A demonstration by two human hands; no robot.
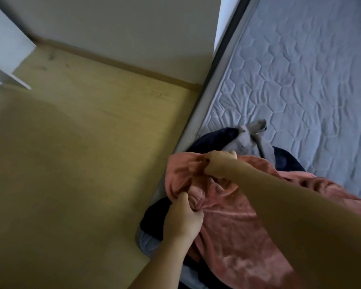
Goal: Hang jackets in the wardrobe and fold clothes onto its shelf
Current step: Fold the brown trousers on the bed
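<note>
Forearms enter from the lower edge, both bare, and I record the nearer hand first. Left hand (182, 219) sits at the near corner of the mattress (300, 80), fingers curled tight into a bunched fold of the pink garment (233, 222), thumb lying along the top of the fold. Right hand (219, 163) is a little farther on, reaching across from the right, fingers and thumb pinching another gathered part of the same pink cloth near its far edge. I note the pink garment spread over the mattress corner, crumpled between the two hands and running back under the right forearm toward the lower right. Beneath it lies a dark navy garment (154, 215), showing at the mattress edge beside the left hand and again beyond the right hand. Just past the right hand a grey garment (248, 136) lies rumpled on the quilting, touching the navy cloth. Mattress surface is pale grey-blue with a hexagon stitch, extending to the upper right. To the left, wooden floor (81, 153) runs to a skirting board and a plain wall (113, 24). At far upper left I see a white panel (6, 49), partly cut off; I cannot tell what furniture it belongs to
</note>
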